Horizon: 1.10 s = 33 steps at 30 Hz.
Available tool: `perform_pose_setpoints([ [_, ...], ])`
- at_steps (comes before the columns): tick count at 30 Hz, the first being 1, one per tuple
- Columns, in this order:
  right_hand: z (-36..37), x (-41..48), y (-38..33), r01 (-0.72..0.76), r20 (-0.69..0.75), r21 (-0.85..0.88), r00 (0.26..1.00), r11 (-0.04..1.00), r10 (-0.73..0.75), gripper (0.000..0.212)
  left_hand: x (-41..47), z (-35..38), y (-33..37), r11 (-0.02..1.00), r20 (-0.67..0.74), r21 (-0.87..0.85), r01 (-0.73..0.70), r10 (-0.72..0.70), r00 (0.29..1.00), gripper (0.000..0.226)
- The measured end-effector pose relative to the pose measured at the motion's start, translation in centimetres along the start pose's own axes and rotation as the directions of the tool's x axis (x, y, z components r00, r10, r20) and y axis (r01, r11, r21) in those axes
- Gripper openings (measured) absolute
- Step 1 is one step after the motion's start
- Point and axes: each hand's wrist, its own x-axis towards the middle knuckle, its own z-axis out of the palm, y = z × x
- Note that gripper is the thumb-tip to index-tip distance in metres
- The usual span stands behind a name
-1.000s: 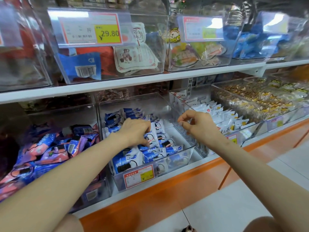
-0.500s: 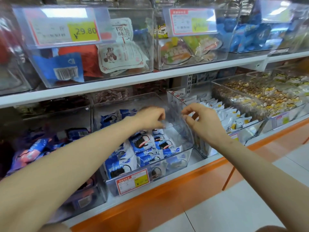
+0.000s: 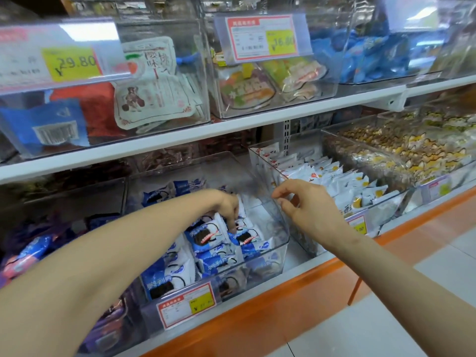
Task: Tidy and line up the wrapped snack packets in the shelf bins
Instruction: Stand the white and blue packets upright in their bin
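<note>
Blue-and-white wrapped snack packets (image 3: 206, 237) lie in rows inside a clear plastic bin (image 3: 273, 256) on the lower shelf. My left hand (image 3: 228, 208) reaches down into the bin, its fingers curled round the top of one packet in the right-hand row. At the bin's right side, my right hand (image 3: 309, 207) pinches the top rim of the wall between thumb and forefinger. The bin's right front corner holds no packets.
White packets (image 3: 334, 181) fill the bin to the right, with mixed small sweets (image 3: 386, 153) beyond. Pink and purple packets (image 3: 31, 251) sit in the left bin. The white upper shelf (image 3: 180, 136) with more bins overhangs closely. A price tag (image 3: 185, 305) fronts the middle bin.
My left hand went to the back of the bin, then came down onto the right-hand row of packets. My right hand stayed at the bin's right wall. The camera moved closer.
</note>
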Motion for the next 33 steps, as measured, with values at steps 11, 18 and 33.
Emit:
perform_pose_setpoints([
  [11, -0.3, -0.2, -0.1, -0.004, 0.008, 0.030, 1.000, 1.000, 0.004, 0.015, -0.7, 0.4, -0.5, 0.998, -0.225, 0.051, -0.022, 0.033, 0.974, 0.037],
  [18, -0.1, -0.1, -0.1, 0.016, 0.021, 0.011, 1.000, 1.000, -0.016, 0.013, -1.0, 0.8, -0.3, 0.970, -0.481, 0.214, 0.120, -0.003, 0.877, 0.049],
  [33, 0.2, 0.1, -0.1, 0.032, 0.040, -0.026, 0.999, 0.999, -0.031, 0.015, -2.3, 2.2, 2.3, 0.993, -0.020, 0.077, -0.092, 0.094, 0.995, 0.032],
])
